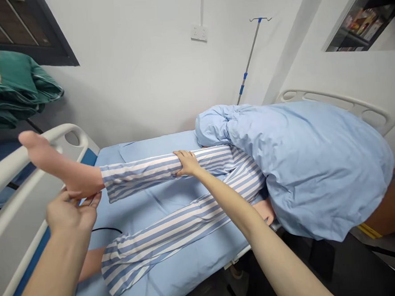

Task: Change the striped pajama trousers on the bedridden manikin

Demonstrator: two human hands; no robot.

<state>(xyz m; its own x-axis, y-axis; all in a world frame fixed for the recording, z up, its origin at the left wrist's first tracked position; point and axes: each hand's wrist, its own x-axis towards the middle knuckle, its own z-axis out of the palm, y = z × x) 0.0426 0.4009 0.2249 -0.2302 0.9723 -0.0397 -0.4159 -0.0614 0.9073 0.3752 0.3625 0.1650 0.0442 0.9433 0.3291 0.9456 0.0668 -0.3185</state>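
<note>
A manikin in blue-and-white striped pyjama trousers lies on a bed. Its far leg is lifted clear of the sheet, held nearly straight, with the bare foot pointing up near the footboard. My left hand cups the heel from below, fingers curled under it. Around the knee of the same leg, my right hand grips through the cloth, fingers over the top and thumb on the near side. The near leg rests on the mattress. A manikin hand shows by the bed edge; the upper body is hidden.
A bunched light blue quilt covers the head end. The white footboard stands at left, close to the foot. Behind the bed rises an IV pole. A folded green cloth is at upper left. A black cable crosses the sheet.
</note>
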